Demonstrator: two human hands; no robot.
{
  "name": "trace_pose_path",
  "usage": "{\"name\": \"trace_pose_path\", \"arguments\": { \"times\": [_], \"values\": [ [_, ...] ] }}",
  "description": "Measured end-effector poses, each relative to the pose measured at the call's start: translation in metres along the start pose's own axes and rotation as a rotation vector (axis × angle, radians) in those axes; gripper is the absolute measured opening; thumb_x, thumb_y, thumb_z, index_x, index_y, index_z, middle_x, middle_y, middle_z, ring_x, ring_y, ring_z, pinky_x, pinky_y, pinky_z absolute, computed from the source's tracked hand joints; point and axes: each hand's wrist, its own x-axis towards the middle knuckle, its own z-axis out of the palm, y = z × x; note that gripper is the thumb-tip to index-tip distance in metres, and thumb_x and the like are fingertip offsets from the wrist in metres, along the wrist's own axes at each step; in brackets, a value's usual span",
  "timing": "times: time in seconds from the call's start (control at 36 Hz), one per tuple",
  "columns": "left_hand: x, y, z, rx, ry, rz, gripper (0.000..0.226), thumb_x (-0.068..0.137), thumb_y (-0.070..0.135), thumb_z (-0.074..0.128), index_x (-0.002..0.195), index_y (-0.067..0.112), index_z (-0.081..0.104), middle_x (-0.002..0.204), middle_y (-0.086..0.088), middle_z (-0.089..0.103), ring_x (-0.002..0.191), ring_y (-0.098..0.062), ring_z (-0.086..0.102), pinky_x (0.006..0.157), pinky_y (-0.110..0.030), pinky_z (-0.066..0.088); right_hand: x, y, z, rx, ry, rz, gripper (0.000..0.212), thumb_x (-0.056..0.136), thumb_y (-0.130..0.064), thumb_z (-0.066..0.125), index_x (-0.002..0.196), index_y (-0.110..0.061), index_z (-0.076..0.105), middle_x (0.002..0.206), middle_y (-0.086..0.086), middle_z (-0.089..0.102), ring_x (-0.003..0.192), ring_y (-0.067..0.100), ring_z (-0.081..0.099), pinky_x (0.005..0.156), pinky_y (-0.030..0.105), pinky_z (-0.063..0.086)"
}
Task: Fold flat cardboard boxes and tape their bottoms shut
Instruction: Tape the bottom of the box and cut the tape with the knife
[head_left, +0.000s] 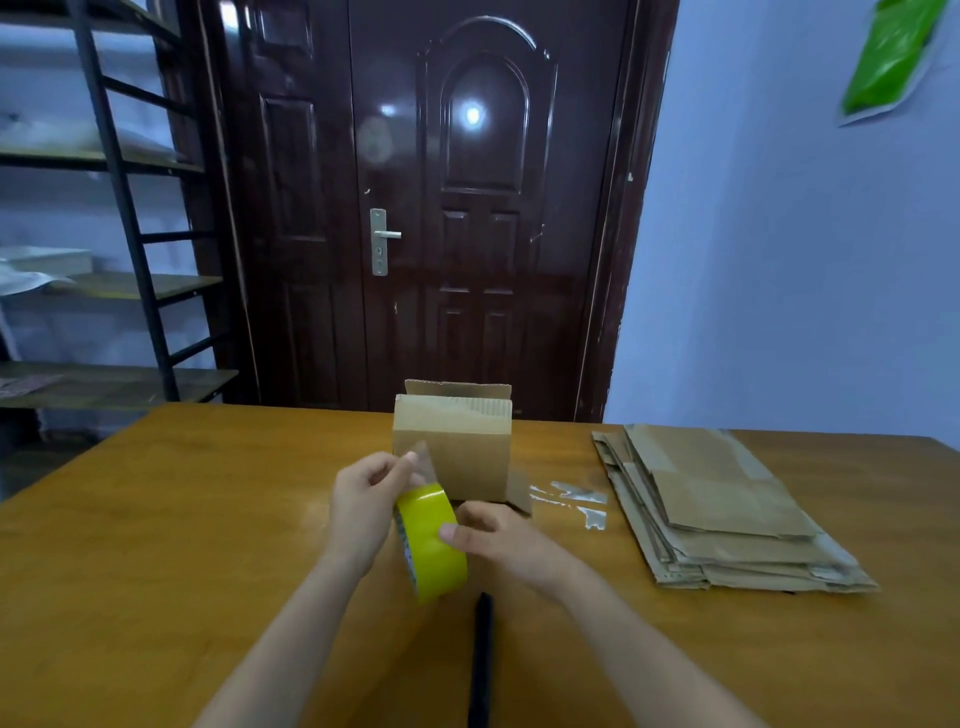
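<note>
I am holding a yellow roll of tape (431, 540) up over the wooden bench (182, 519), just in front of the folded box (452, 447), with both forearms reaching forward from the bottom of the view and angling in toward each other. My left hand (363, 499) is sitting above and to the left of the roll, wrist bent slightly, its fingers (413, 460) curling inward and pinching the loose clear end of the tape (423, 465), which is stretching up from the roll toward the box's front face. My right hand (493, 535) is gripping the roll from the right side, thumb lying across the yellow outer band and the other fingers curling around behind it, where I cannot make them out clearly. The box is standing upright on the bench beyond my hands, one flap sticking up at its far edge and another lying out at its lower right. A stack of flat boxes (727, 509) is lying well to the right on the bench, with a few clear tape scraps (576, 499) stuck down between it and the box. A black pen-like tool (480, 660) is lying on the bench between my forearms, just below the roll. A dark door (441, 208) is standing behind the bench, and a metal shelf (104, 208) is at the left.
</note>
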Motion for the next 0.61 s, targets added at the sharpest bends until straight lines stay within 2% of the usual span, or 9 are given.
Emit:
{"name": "trace_pose_path", "arguments": {
  "times": [0.06,0.11,0.19,0.28,0.33,0.39,0.44,0.5,0.61],
  "values": [
    [0.0,0.006,0.005,-0.113,0.115,-0.028,0.032,0.091,0.019,0.061,0.061,0.01,0.066,0.061,-0.002,0.063,0.066,-0.019,0.054,0.066,-0.042,0.045,0.0,-0.003,0.004,0.037,-0.015,-0.043,0.045,0.082,-0.045,0.065,0.116,-0.016,0.057,0.106,-0.001,0.062,0.092,0.006,0.058,0.081,0.021,0.047],
    [0.0,0.014,0.009,-0.216,0.198,-0.06,0.032,0.091,0.02,0.061,0.06,0.016,0.069,0.063,-0.001,0.065,0.07,-0.021,0.057,0.07,-0.046,0.049,-0.001,-0.012,0.004,0.052,0.003,-0.106,0.04,0.075,-0.048,0.067,0.105,-0.022,0.06,0.092,-0.008,0.063,0.083,0.001,0.058,0.077,0.018,0.046],
    [0.003,0.026,0.009,-0.273,0.225,-0.042,0.028,0.092,0.022,0.06,0.066,0.017,0.072,0.071,-0.005,0.068,0.075,-0.025,0.059,0.074,-0.051,0.052,-0.002,-0.029,-0.006,0.043,0.03,-0.188,0.03,0.078,-0.043,0.067,0.096,-0.02,0.061,0.083,-0.008,0.062,0.077,0.003,0.058,0.073,0.018,0.046],
    [0.005,0.036,0.008,-0.301,0.202,-0.011,0.024,0.091,0.018,0.061,0.07,0.017,0.073,0.071,-0.006,0.066,0.073,-0.02,0.059,0.073,-0.043,0.052,-0.003,-0.045,-0.021,0.007,0.014,-0.236,0.02,0.089,-0.024,0.065,0.103,-0.01,0.059,0.086,0.003,0.065,0.076,0.008,0.062,0.072,0.021,0.051],
    [0.006,0.043,0.01,-0.326,0.168,-0.035,0.02,0.091,0.015,0.061,0.075,0.015,0.073,0.069,0.002,0.07,0.071,-0.01,0.064,0.072,-0.033,0.054,-0.003,-0.055,-0.029,-0.033,0.005,-0.237,0.023,0.089,-0.022,0.063,0.104,-0.004,0.058,0.086,0.005,0.064,0.071,0.006,0.063,0.067,0.019,0.051],
    [0.008,0.048,0.01,-0.394,0.135,-0.115,0.014,0.09,0.012,0.061,0.082,0.012,0.072,0.073,0.003,0.073,0.076,-0.011,0.068,0.072,-0.028,0.058,-0.001,-0.063,-0.037,-0.075,0.0,-0.23,0.031,0.089,-0.024,0.063,0.108,0.0,0.058,0.087,0.006,0.064,0.07,0.005,0.063,0.064,0.017,0.051],
    [0.013,0.05,0.007,-0.454,0.085,-0.202,0.009,0.088,0.009,0.063,0.09,0.007,0.072,0.085,-0.005,0.074,0.084,-0.018,0.069,0.075,-0.033,0.059,0.0,-0.069,-0.043,-0.119,-0.002,-0.217,0.031,0.089,-0.028,0.064,0.109,-0.005,0.06,0.087,0.004,0.065,0.07,0.005,0.063,0.063,0.015,0.05],
    [0.017,0.052,0.004,-0.456,0.031,-0.255,0.015,0.085,0.008,0.066,0.099,0.004,0.07,0.094,-0.01,0.073,0.088,-0.022,0.069,0.081,-0.04,0.057,0.001,-0.074,-0.048,-0.167,-0.012,-0.198,0.015,0.088,-0.032,0.065,0.098,-0.02,0.063,0.08,-0.007,0.065,0.068,0.003,0.062,0.062,0.014,0.049],
    [0.022,0.056,0.005,-0.414,0.006,-0.254,0.015,0.088,0.015,0.064,0.095,0.002,0.069,0.088,-0.011,0.071,0.085,-0.022,0.068,0.08,-0.043,0.057,0.003,-0.083,-0.057,-0.231,-0.005,-0.198,0.006,0.087,-0.03,0.065,0.085,-0.031,0.06,0.071,-0.016,0.062,0.067,0.002,0.062,0.061,0.013,0.048]
  ]
}}
